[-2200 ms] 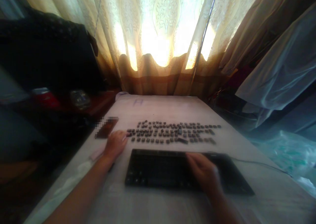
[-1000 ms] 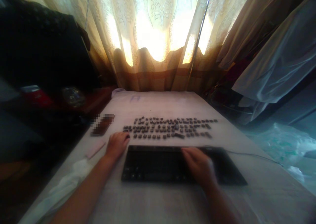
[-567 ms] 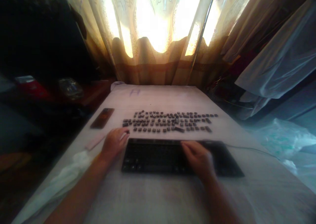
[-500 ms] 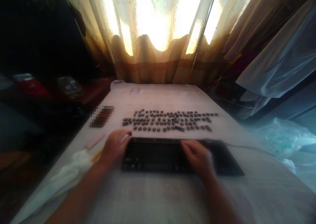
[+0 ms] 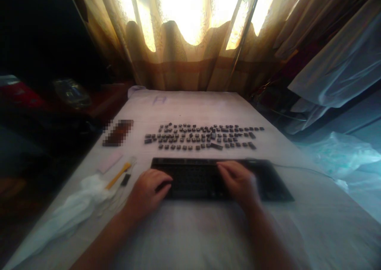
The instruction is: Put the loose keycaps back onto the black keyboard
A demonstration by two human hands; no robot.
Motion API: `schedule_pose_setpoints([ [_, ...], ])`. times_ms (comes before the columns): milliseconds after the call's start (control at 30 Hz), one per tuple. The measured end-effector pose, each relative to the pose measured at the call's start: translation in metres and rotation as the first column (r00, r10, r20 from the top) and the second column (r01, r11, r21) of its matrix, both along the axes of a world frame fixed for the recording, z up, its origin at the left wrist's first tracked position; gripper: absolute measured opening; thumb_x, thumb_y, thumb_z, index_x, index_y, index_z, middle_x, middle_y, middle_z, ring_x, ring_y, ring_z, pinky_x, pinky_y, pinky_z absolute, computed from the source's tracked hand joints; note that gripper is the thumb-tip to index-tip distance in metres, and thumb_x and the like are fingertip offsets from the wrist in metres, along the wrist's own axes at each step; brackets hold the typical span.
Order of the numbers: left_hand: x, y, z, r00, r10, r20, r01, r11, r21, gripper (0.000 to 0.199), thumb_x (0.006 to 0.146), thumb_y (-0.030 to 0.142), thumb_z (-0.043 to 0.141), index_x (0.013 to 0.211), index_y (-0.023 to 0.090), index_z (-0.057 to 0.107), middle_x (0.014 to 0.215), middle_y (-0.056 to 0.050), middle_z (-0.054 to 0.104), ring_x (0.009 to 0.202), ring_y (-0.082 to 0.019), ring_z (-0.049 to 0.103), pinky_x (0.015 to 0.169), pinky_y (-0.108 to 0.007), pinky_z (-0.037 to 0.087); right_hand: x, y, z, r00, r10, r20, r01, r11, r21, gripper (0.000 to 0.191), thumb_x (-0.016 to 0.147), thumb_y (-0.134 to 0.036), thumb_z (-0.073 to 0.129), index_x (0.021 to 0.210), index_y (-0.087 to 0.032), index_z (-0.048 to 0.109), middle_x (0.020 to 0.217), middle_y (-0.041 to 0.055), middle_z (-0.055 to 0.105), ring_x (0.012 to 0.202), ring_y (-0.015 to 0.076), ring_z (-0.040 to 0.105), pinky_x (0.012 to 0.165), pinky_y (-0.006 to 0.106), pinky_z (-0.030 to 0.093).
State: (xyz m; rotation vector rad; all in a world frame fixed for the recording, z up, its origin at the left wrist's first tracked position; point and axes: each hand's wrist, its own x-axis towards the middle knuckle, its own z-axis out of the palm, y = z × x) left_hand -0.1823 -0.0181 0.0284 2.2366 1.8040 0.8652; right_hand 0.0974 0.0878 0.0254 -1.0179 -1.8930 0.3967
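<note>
A black computer keyboard (image 5: 192, 182) lies on the white-covered table, its left part stripped of keycaps as far as the blur lets me see. My left hand (image 5: 149, 188) is over its left end, thumb and index finger curled toward each other; whatever is between them is dark and unclear. Resting on the keyboard right of its middle, my right hand (image 5: 238, 180) has its fingers pressed together, and their tips hide anything they pinch. Beyond the keyboard, many loose dark keycaps (image 5: 190, 147) are laid out in rough rows.
At the left are a crumpled white cloth or bag (image 5: 74, 206), a yellow-handled tool (image 5: 118, 175), a small black piece (image 5: 125, 179), a pink flat piece (image 5: 109, 162) and a pixelated brown object (image 5: 119, 133). The keyboard's cable (image 5: 303, 169) runs right. Curtains (image 5: 184, 71) hang behind.
My left hand has moved from the keyboard's upper left corner, down and inward over its left end. My right hand stays about where it was. The view has tilted slightly down.
</note>
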Motion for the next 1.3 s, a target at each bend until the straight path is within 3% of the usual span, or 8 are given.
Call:
schedule_pose_setpoints([
  [333, -0.011, 0.000, 0.005, 0.998, 0.045, 0.042, -0.048, 0.997, 0.060, 0.022, 0.094, 0.029, 0.051, 0.095, 0.023, 0.072, 0.090, -0.005, 0.075, 0.086, -0.021, 0.068, 0.081, -0.037, 0.055, -0.005, -0.007, 0.002, 0.999, 0.034, 0.026, -0.033, 0.999, -0.020, 0.021, 0.090, -0.025, 0.057, 0.085, -0.022, 0.077, 0.083, 0.0062, 0.077, 0.076, 0.0203, 0.072, 0.074, 0.032, 0.060],
  [467, -0.034, 0.013, 0.013, 0.983, 0.183, 0.024, -0.185, 0.964, 0.190, 0.024, 0.095, 0.035, 0.051, 0.095, 0.023, 0.071, 0.090, -0.003, 0.075, 0.087, -0.021, 0.068, 0.083, -0.035, 0.054, -0.027, -0.018, 0.010, 0.975, 0.194, 0.109, -0.193, 0.981, -0.019, 0.020, 0.092, -0.020, 0.058, 0.092, -0.022, 0.077, 0.087, 0.0064, 0.076, 0.079, 0.0190, 0.072, 0.074, 0.030, 0.058],
  [600, -0.057, 0.034, 0.007, 0.951, 0.305, -0.043, -0.289, 0.931, 0.223, 0.029, 0.096, 0.036, 0.046, 0.098, 0.021, 0.070, 0.095, -0.006, 0.075, 0.093, -0.023, 0.068, 0.090, -0.037, 0.052, -0.062, -0.021, 0.019, 0.882, 0.343, 0.323, -0.333, 0.939, -0.088, 0.019, 0.089, -0.018, 0.063, 0.102, -0.022, 0.076, 0.096, 0.0072, 0.075, 0.085, 0.0196, 0.069, 0.076, 0.031, 0.056],
  [733, -0.068, 0.043, -0.010, 0.954, 0.294, -0.057, -0.278, 0.941, 0.194, 0.032, 0.095, 0.034, 0.042, 0.100, 0.020, 0.070, 0.099, -0.007, 0.075, 0.095, -0.023, 0.067, 0.092, -0.037, 0.052, -0.087, -0.017, 0.022, 0.808, 0.383, 0.448, -0.355, 0.923, -0.148, 0.018, 0.084, -0.019, 0.071, 0.100, -0.022, 0.078, 0.097, 0.0074, 0.073, 0.086, 0.0205, 0.066, 0.076, 0.032, 0.054],
  [867, -0.070, 0.040, -0.021, 0.964, 0.260, -0.051, -0.248, 0.954, 0.167, 0.031, 0.095, 0.032, 0.043, 0.104, 0.020, 0.070, 0.101, -0.007, 0.075, 0.097, -0.023, 0.067, 0.092, -0.037, 0.051, -0.093, -0.017, 0.017, 0.795, 0.413, 0.443, -0.375, 0.910, -0.176, 0.017, 0.083, -0.022, 0.074, 0.099, -0.022, 0.078, 0.095, 0.0065, 0.071, 0.085, 0.0200, 0.064, 0.073, 0.032, 0.052],
  [1300, -0.063, 0.038, -0.019, 0.983, 0.180, -0.022, -0.175, 0.972, 0.154, 0.028, 0.097, 0.034, 0.046, 0.103, 0.020, 0.070, 0.098, -0.007, 0.075, 0.093, -0.024, 0.068, 0.086, -0.039, 0.054, -0.091, -0.021, 0.005, 0.806, 0.477, 0.352, -0.451, 0.878, -0.157, 0.010, 0.084, -0.019, 0.071, 0.093, -0.018, 0.075, 0.094, 0.0077, 0.071, 0.083, 0.0207, 0.064, 0.073, 0.035, 0.051],
])
